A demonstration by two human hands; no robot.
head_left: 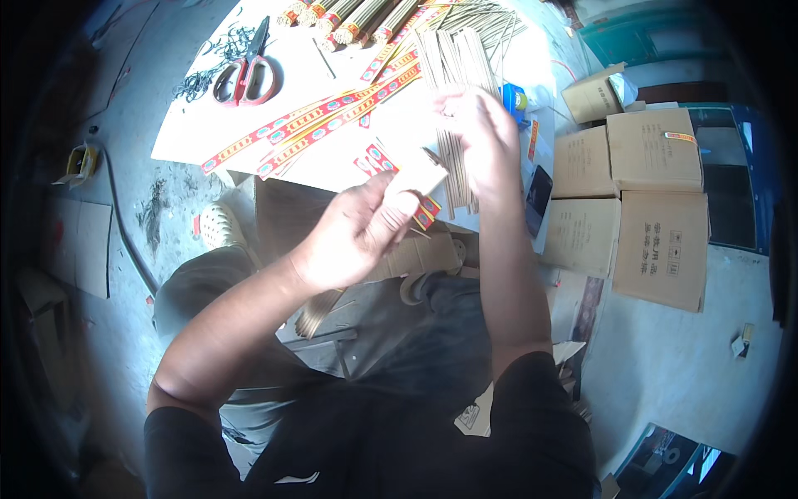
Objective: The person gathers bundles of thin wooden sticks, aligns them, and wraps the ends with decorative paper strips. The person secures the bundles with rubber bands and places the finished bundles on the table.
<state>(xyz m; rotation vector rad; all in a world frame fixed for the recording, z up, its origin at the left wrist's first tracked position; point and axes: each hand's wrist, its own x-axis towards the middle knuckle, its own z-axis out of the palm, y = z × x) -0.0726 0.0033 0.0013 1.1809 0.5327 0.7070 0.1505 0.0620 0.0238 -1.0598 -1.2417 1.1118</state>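
The fingers of the left hand (353, 229) are closed in a pinch on a pale paper wrapper (416, 176) with a red and yellow printed end, held just left of the frame's centre. The fingers of the right hand (482, 133) are curled shut around a bundle of thin tan incense sticks (455, 162), which hangs upright from the grip; the bundle sits just right of the wrapper, and the wrapper's edge touches or nearly touches the sticks. Both forearms rise from the lower edge of the frame, over dark clothing.

Behind the hands, in the upper middle of the frame, lies a white surface (199, 125). On it, long red and yellow paper strips (320, 125) run diagonally from the lower left toward the upper right. Red-handled scissors (247, 73) lie near the surface's upper left part, beside a small tangle of dark wire ties (204, 71). Along the top edge sit wrapped incense bundles (349, 21) with red bands, and to their right a loose fan of bare sticks (478, 29). A blue object (511, 100) shows just right of the right hand, and a dark phone (538, 200) lies at the surface's right edge.

To the right of the frame, several brown cardboard boxes (657, 216) are stacked close together on the floor. At the left, a dark cable (125, 224) trails across the grey floor (690, 366), and a light perforated shoe (218, 224) shows below the surface's left corner.
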